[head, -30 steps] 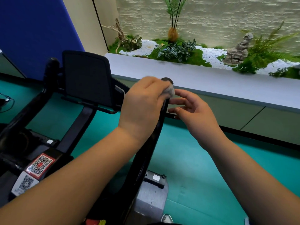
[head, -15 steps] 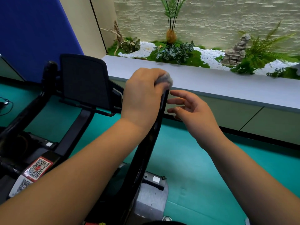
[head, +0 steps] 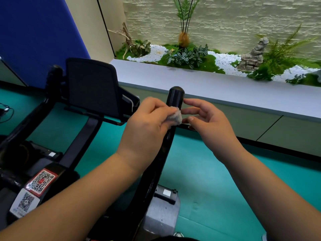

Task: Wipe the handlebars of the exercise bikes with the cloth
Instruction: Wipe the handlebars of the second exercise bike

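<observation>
1. The cloth (head: 175,117), a small pale wad, presses against the right handlebar (head: 174,101) just below its rounded black tip, which stands bare above it.
2. To wipe well, I'd judge the wad should wrap the bar and travel its whole length with firm, even pressure, tip included.
3. The left hand (head: 147,126) has its grip clamped on the cloth, fingers curled round it against the bar.
4. The right hand (head: 206,122) hovers just beside the bar, fingers spread apart and relaxed, holding nothing.
5. The bike's dark console (head: 93,86) stands left.
</observation>
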`<state>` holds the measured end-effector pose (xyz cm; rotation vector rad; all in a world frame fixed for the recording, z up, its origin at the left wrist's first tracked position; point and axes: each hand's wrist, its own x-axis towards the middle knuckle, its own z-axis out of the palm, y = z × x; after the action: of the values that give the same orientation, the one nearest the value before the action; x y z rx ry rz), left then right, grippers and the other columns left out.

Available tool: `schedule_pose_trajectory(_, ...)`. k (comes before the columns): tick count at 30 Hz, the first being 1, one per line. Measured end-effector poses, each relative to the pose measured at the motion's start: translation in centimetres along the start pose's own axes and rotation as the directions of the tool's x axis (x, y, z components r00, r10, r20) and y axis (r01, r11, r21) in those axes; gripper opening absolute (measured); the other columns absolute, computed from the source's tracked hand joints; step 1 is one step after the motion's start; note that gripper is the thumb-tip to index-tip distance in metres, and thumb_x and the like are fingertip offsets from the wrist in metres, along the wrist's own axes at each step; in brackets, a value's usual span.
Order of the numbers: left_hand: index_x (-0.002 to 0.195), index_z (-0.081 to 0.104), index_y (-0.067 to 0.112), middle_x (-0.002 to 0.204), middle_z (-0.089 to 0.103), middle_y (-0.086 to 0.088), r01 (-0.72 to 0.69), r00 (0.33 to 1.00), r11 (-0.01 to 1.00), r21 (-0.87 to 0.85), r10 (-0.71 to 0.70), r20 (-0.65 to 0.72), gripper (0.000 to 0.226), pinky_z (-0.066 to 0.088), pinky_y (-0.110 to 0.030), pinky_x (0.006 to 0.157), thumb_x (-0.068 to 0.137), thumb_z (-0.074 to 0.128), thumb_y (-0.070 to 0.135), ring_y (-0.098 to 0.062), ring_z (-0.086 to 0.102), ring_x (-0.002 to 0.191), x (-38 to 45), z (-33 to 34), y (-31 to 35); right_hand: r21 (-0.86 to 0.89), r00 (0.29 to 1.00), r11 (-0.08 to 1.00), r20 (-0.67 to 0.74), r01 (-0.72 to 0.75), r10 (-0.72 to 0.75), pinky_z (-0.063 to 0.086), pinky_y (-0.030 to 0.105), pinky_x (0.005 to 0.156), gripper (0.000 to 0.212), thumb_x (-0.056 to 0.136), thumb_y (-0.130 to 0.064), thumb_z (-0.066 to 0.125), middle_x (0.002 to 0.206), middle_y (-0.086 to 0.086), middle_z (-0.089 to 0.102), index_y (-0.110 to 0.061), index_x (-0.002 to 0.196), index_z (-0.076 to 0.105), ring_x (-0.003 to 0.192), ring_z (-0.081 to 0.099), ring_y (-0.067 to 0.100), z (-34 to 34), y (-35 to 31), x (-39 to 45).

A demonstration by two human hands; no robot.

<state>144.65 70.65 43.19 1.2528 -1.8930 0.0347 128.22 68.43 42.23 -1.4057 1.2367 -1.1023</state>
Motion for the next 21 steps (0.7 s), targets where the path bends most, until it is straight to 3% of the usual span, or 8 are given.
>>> schedule_pose_trajectory(4, 0.100, 0.073, 0.009, 0.092, 0.060, -0.003, 0.039, 0.999, 0.999, -0.022, -0.038, 0.012, 0.021, 0.048, -0.021, 0.075, 0.080, 0.075, 0.016, -0.011, 0.055, 0.082, 1.6, 0.1, -0.2, 0.038, 1.000, 0.999, -0.004, -0.008, 0.008, 0.053, 0.019, 0.078, 0.043, 0.091, 0.006, 0.051, 0.099, -0.002, 0.070, -0.023, 0.122, 0.061, 0.085, 0.069, 0.009, 0.2, 0.1, -0.1)
schedule_pose_trajectory(8, 0.094, 0.075, 0.010, 0.089, 0.061, -0.003, 0.018, 0.994, 0.995, -0.096, -0.008, 0.107, 0.015, 0.041, -0.005, 0.078, 0.079, 0.074, 0.009, -0.002, 0.054, 0.081, -1.1, -0.6, -0.6, 0.007, 1.000, 1.000, 0.002, 0.006, -0.006, 0.053, 0.022, 0.084, 0.044, 0.092, 0.001, 0.055, 0.100, -0.003, 0.071, -0.027, 0.125, 0.058, 0.088, 0.068, 0.008, 0.3, 0.3, -0.4)
schedule_pose_trajectory(12, 0.093, 0.075, 0.012, 0.089, 0.060, -0.001, -0.016, 0.978, 0.996, -0.092, 0.035, 0.204, 0.017, 0.046, -0.014, 0.072, 0.081, 0.069, 0.023, -0.001, 0.055, 0.078, -2.4, -1.4, -1.0, 0.009, 1.000, 1.000, 0.016, 0.016, -0.016, 0.053, 0.026, 0.086, 0.045, 0.091, -0.004, 0.060, 0.102, -0.003, 0.070, -0.029, 0.128, 0.056, 0.088, 0.067, 0.012, 0.5, 0.3, -0.7)
schedule_pose_trajectory(14, 0.092, 0.075, 0.010, 0.090, 0.057, -0.002, 0.024, 0.982, 0.991, -0.128, 0.001, 0.190, 0.014, 0.042, -0.005, 0.071, 0.080, 0.072, 0.017, 0.006, 0.053, 0.079, -1.5, -1.3, -0.7, 0.009, 1.000, 1.000, 0.016, 0.020, -0.020, 0.054, 0.027, 0.087, 0.045, 0.091, -0.005, 0.061, 0.102, -0.003, 0.070, -0.029, 0.128, 0.056, 0.090, 0.067, 0.015, 0.5, 0.3, -0.7)
schedule_pose_trajectory(17, 0.095, 0.073, 0.008, 0.091, 0.053, -0.002, 0.022, 0.986, 0.995, -0.099, -0.005, 0.166, 0.016, 0.042, -0.005, 0.070, 0.082, 0.070, 0.016, -0.001, 0.050, 0.077, -1.0, -0.8, 0.0, -0.009, 1.000, 1.000, 0.017, 0.022, -0.022, 0.054, 0.030, 0.089, 0.045, 0.091, -0.006, 0.061, 0.103, -0.004, 0.069, -0.034, 0.126, 0.057, 0.094, 0.066, 0.018, 0.4, 0.2, -0.7)
schedule_pose_trajectory(21, 0.091, 0.074, 0.010, 0.087, 0.050, 0.005, 0.056, 0.964, 0.989, -0.135, -0.018, 0.266, 0.015, 0.036, 0.002, 0.072, 0.079, 0.068, 0.015, 0.012, 0.049, 0.079, -2.1, -1.5, -0.4, -0.008, 0.999, 1.000, 0.023, 0.024, -0.023, 0.054, 0.029, 0.085, 0.048, 0.092, -0.005, 0.060, 0.101, -0.007, 0.069, -0.040, 0.124, 0.055, 0.095, 0.065, 0.025, 0.6, 0.4, -0.9)
